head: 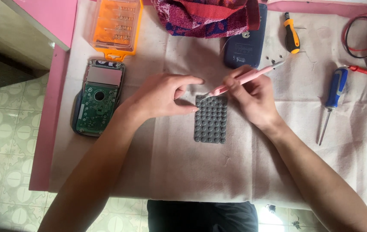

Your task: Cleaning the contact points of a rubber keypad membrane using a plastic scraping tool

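An opened device with a green circuit board (97, 103) lies left. The left hand (162, 96) pins the grey, dimpled rubber keypad (210, 120) mid-counter; the right hand (252, 96) pinches a pink tool (243, 79), tip at its top edge. Pale cloth (192, 167) covers the pink counter (46, 137); floor tiled.

Soft, even daylight fills the scene, bright but not harsh. The pale cloth (192, 172) over the table looks slightly washed out, and shadows under the left hand (162, 96) and right hand (252, 96) are faint and short (no hard edges anywhere). The brightest spot is a glare patch on the floor tiles (269, 217) at the bottom edge. Focus seems sharp centrally; the corners look a little softer, perhaps from lens distortion.
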